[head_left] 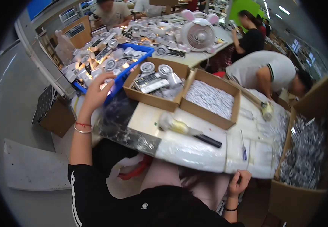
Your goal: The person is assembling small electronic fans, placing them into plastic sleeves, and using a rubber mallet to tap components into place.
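My left hand (99, 90) reaches out to the near corner of a blue plastic crate (115, 92), its fingers stretched over the rim. The crate is heaped with white lamp parts (109, 65), several of them lit. Down at the front edge of the table, my right hand (240, 182) is closed with its fingers curled, and nothing shows in it. Between the hands lies a mallet (207, 140) with a black handle and a pale yellowish head. A screwdriver (244, 152) with a blue handle rests near my right hand.
A cardboard box (130, 90) holds lamp parts; beside it another box (230, 123) holds small white pieces. A tall carton (285, 157) of grey metal clips stands at right. A second mallet (267, 112) lies farther back. A white fan (198, 36) and co-workers are beyond.
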`<state>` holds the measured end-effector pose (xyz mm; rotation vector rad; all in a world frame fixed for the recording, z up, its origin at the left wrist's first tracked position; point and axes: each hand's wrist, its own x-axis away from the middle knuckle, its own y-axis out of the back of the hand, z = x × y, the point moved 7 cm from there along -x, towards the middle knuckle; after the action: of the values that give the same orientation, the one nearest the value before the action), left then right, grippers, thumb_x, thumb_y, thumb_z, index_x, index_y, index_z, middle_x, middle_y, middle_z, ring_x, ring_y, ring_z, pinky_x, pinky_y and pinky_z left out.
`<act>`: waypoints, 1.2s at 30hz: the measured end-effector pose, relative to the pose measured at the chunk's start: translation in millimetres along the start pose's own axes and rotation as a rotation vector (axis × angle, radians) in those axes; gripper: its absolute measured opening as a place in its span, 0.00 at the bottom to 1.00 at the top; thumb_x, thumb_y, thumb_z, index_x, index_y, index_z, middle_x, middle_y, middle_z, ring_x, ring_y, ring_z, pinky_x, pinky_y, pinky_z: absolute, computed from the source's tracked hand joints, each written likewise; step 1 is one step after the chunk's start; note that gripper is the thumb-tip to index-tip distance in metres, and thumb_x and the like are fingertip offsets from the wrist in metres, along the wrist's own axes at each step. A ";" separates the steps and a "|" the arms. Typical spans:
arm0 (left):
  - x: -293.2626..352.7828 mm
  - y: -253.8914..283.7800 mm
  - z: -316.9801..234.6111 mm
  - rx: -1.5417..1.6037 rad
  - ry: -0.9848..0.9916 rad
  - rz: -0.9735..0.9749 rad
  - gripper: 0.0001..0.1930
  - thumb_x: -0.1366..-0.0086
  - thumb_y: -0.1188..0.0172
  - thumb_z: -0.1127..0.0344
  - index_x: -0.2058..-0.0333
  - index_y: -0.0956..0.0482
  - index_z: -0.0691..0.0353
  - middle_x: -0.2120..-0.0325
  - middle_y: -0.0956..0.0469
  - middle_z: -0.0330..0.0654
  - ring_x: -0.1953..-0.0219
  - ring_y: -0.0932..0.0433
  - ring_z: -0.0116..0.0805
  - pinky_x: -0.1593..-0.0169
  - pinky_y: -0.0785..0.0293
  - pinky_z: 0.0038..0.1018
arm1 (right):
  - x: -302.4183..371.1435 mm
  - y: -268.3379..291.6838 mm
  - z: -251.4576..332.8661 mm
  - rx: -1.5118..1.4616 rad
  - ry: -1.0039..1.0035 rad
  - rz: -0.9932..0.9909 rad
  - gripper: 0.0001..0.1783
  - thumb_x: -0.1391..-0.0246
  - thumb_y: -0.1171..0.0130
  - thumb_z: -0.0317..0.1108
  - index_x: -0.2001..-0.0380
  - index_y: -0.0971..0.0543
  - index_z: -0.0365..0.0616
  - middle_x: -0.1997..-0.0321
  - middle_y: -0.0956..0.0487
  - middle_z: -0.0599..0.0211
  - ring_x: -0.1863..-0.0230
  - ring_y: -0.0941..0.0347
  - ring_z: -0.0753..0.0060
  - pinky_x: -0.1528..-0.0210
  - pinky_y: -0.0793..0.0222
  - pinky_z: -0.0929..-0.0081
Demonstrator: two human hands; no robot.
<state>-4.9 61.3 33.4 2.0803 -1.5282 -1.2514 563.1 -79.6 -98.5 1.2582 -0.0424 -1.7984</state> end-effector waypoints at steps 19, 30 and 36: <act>-297.3 50.7 232.7 -1.102 0.407 0.040 0.40 0.49 0.36 0.51 0.38 0.39 0.56 0.39 0.37 0.52 0.37 0.39 0.52 0.39 0.39 0.50 | -2.2 -36.2 -21.2 0.453 -0.048 0.148 0.17 0.50 0.53 0.39 0.64 0.26 0.37 0.69 0.28 0.42 0.69 0.34 0.39 0.66 0.40 0.52; -346.2 51.5 293.3 -0.782 0.379 0.054 0.41 0.53 0.37 0.46 0.39 0.38 0.49 0.45 0.31 0.58 0.43 0.31 0.56 0.42 0.34 0.43 | 7.1 -36.2 -33.1 0.468 -0.195 0.215 0.12 0.50 0.53 0.36 0.68 0.31 0.38 0.71 0.34 0.49 0.69 0.39 0.49 0.66 0.44 0.56; -337.5 25.8 266.2 -0.836 0.075 0.172 0.48 0.62 0.28 0.42 0.39 0.35 0.41 0.34 0.48 0.55 0.33 0.50 0.60 0.34 0.47 0.52 | -10.9 -39.1 -20.3 0.491 -0.056 0.171 0.14 0.48 0.50 0.38 0.69 0.26 0.36 0.73 0.29 0.42 0.72 0.34 0.39 0.68 0.38 0.49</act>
<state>-248.3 415.8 54.4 1.3968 -0.8813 -1.3953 553.9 -40.4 -119.4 1.4871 -0.6374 -1.7273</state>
